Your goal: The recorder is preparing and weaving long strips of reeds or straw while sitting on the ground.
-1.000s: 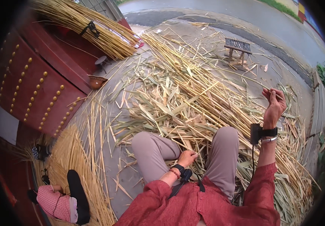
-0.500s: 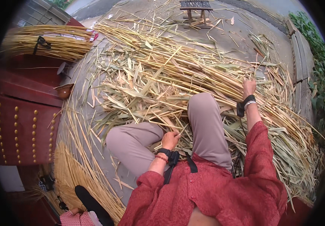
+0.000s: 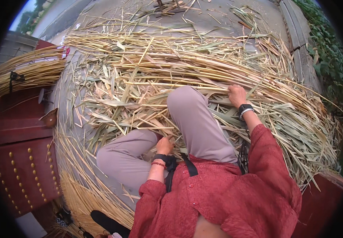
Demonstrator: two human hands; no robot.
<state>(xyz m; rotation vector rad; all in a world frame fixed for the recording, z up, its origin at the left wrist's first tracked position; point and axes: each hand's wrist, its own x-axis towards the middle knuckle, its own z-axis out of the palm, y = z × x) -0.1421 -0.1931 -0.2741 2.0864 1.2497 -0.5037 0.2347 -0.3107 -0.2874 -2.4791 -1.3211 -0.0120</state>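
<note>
My right hand is closed around the end of a yellow reed stalk, which stretches left across the pile beyond my raised knee. Between my legs, my left hand is curled with its fingertips together; whatever it may hold is too small to make out. A long heap of yellow reed stalks lies crosswise in front of me. Loose dry leaves and husks cover the ground on the near side of it, and more greenish leaves are piled to my right.
A tied bundle of stalks rests at the far left, above a dark red door panel with brass studs. Pale straw stalks spread at lower left, beside another person's dark shoe. A stone kerb borders green plants at right.
The view has shifted to the right and down. My right hand has come nearer my knee and now grips a stalk at the heap's near side. My left hand stays by my lap.
</note>
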